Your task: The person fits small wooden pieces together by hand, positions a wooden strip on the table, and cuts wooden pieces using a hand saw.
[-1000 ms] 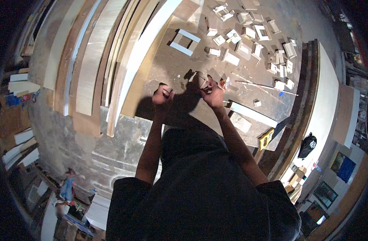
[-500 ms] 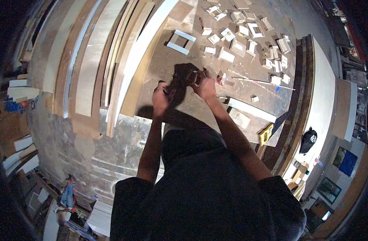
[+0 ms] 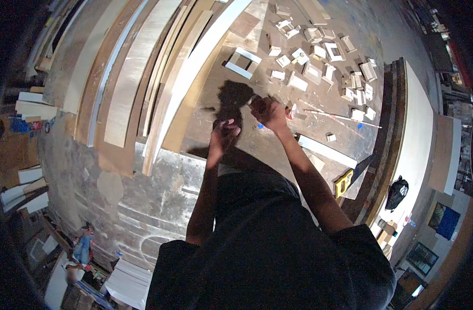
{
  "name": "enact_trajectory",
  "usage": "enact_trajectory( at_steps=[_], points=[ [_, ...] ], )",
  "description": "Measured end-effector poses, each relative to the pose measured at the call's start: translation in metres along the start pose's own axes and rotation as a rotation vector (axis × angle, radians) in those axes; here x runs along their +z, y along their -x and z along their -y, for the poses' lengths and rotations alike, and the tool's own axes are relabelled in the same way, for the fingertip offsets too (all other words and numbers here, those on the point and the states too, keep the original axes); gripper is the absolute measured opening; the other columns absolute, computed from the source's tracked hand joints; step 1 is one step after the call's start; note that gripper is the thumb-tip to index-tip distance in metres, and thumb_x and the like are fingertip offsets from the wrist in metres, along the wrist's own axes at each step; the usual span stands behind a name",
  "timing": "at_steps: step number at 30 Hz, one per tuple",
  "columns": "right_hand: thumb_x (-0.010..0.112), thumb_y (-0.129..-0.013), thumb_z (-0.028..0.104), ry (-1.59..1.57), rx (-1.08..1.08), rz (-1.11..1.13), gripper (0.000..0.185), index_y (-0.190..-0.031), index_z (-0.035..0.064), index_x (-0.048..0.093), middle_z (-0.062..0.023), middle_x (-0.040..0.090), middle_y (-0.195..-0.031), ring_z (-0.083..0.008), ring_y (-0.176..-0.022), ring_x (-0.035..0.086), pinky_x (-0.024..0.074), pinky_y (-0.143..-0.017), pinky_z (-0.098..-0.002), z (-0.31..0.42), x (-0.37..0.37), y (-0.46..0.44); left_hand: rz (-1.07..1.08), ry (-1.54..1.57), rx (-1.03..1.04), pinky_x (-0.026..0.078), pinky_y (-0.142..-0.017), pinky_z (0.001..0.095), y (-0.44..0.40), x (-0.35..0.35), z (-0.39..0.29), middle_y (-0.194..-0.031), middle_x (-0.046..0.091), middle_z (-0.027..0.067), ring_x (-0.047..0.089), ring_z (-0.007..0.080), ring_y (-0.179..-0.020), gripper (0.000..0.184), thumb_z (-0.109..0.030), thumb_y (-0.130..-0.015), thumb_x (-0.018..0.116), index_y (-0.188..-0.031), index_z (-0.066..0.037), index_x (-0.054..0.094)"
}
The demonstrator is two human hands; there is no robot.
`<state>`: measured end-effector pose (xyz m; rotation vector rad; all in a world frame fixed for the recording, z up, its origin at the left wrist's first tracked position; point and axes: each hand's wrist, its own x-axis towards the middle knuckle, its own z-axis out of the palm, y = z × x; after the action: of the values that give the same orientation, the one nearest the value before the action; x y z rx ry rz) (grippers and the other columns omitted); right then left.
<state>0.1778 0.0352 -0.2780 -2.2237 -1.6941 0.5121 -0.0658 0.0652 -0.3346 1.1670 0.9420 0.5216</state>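
Observation:
My left hand [image 3: 225,136] is above the work surface in my own shadow, fingers loosely curled and apart, with nothing visible between them. To its right and farther forward, my right hand [image 3: 269,112] has its fingers closed around a small piece, mostly hidden by the fingers and shadow; a pale edge shows at the fingertips. A small red-and-white item [image 3: 290,111] lies just right of that hand. Ahead lies a small rectangular wooden frame [image 3: 242,63] with white sides. A blue bit [image 3: 261,126] lies below my right hand.
Long boards [image 3: 138,77] lie stacked on the left. Many small wooden block pieces [image 3: 312,72] are scattered at the upper right. A yellow-handled saw [image 3: 344,182] and a white strip [image 3: 328,150] lie at right. A black bag [image 3: 398,194] sits on the far-right board. Another person [image 3: 83,248] is at lower left.
The view has shifted slightly. My left hand has uncurled somewhat and turned, its fingers now farther apart. My right hand stays closed, and the piece in it is less visible.

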Motion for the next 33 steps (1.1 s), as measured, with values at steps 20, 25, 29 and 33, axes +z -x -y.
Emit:
enact_trajectory(
  at_steps=[20,25,29,33],
  points=[
    [0.084,-0.076,0.013,-0.501,-0.081,-0.041,0.036,-0.106,-0.0028,0.073,-0.0169,0.073,-0.094,-0.0207,-0.081,0.070,0.0545,-0.074,-0.0336,0.135,-0.215,0.058,0.060,0.558,0.213,0.059,-0.083,0.0354,0.051,0.061,-0.218,-0.120,0.066,0.0098,0.068,0.0197,-0.097,0.074,-0.004,-0.089,0.073,-0.152,-0.013,0.037],
    [0.085,-0.077,0.011,-0.554,-0.033,-0.050,0.039,-0.110,-0.0031,0.072,-0.0155,0.074,-0.102,-0.0190,-0.092,0.071,0.0543,-0.084,-0.0321,0.138,-0.218,0.061,0.007,0.694,0.192,0.058,-0.084,0.0363,0.058,0.064,-0.226,-0.119,0.066,0.0112,0.068,0.0199,-0.099,0.069,-0.001,-0.088,0.073,-0.149,-0.012,0.041],
    [0.088,-0.074,0.009,-0.674,-0.074,-0.069,0.056,-0.124,-0.0013,0.065,-0.0144,0.072,-0.114,-0.0189,-0.104,0.068,0.0523,-0.091,-0.0316,0.135,-0.216,0.064,0.004,0.666,0.202,0.058,-0.087,0.0373,0.066,0.065,-0.233,-0.123,0.065,0.0135,0.066,0.0217,-0.107,0.069,0.000,-0.088,0.074,-0.148,-0.010,0.042],
    [0.092,-0.072,0.014,-0.769,-0.073,-0.086,0.079,-0.140,0.0014,0.053,-0.0125,0.070,-0.119,-0.0195,-0.108,0.065,0.0494,-0.097,-0.0334,0.148,-0.235,0.074,0.008,0.668,0.353,0.058,-0.089,0.0371,0.070,0.067,-0.245,-0.124,0.065,0.0139,0.067,0.0235,-0.109,0.066,-0.001,-0.088,0.073,-0.147,-0.009,0.043]
  ],
)
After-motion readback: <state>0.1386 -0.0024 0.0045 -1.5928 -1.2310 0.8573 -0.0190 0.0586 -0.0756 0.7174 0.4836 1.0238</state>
